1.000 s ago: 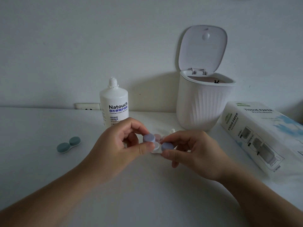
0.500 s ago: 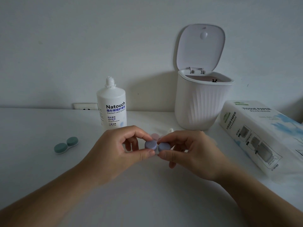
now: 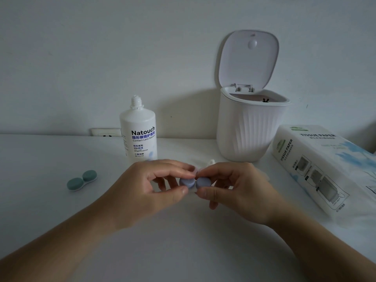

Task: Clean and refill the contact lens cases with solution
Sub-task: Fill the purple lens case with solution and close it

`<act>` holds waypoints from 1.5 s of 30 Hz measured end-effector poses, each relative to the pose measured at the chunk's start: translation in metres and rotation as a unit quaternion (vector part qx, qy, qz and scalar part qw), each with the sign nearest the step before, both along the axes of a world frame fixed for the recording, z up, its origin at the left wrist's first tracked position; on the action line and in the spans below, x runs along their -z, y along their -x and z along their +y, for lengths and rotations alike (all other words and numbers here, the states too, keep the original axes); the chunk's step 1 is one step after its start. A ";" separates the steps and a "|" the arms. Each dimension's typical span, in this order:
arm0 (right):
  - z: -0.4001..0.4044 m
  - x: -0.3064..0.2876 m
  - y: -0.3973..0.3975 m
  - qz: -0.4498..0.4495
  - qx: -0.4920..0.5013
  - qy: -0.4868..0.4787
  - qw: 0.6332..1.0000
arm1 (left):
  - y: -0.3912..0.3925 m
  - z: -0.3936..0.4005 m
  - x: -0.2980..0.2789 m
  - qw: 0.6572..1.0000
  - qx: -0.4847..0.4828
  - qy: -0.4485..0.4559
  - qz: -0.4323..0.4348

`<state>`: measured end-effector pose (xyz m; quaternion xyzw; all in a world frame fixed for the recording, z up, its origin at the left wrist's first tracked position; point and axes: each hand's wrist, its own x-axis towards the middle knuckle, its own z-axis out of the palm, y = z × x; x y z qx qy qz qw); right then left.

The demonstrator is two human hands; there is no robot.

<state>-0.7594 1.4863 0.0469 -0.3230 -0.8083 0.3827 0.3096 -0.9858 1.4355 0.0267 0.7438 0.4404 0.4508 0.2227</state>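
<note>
A contact lens case with two lilac caps (image 3: 195, 183) is held just above the white table at centre. My left hand (image 3: 150, 190) pinches its left cap between thumb and fingers. My right hand (image 3: 238, 188) pinches the right cap the same way. A pink case behind my fingers is almost fully hidden. A second case with green caps (image 3: 82, 180) lies shut on the table at the left. The white bottle of lens solution (image 3: 139, 131) stands uncapped behind my left hand.
A small white ribbed bin (image 3: 248, 127) with its lid flipped up stands at the back right. A pack of tissue paper (image 3: 325, 167) lies along the right. A small white cap (image 3: 212, 161) sits behind my right hand. A wall socket (image 3: 105, 132) is behind the bottle.
My left hand brought the loose lilac cap down onto the case's open left well. Both caps now sit side by side, and my hands have drawn closer together.
</note>
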 end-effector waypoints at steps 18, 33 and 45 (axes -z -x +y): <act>0.003 0.001 -0.003 0.032 -0.001 0.006 0.999 | -0.001 0.004 -0.001 0.992 0.024 0.042 -0.119; 0.004 0.002 -0.003 0.032 -0.013 0.003 0.999 | -0.001 0.004 0.001 0.995 -0.022 0.037 -0.088; 0.004 0.003 -0.003 0.033 -0.016 -0.003 0.999 | -0.005 0.000 -0.001 0.995 -0.039 0.058 -0.078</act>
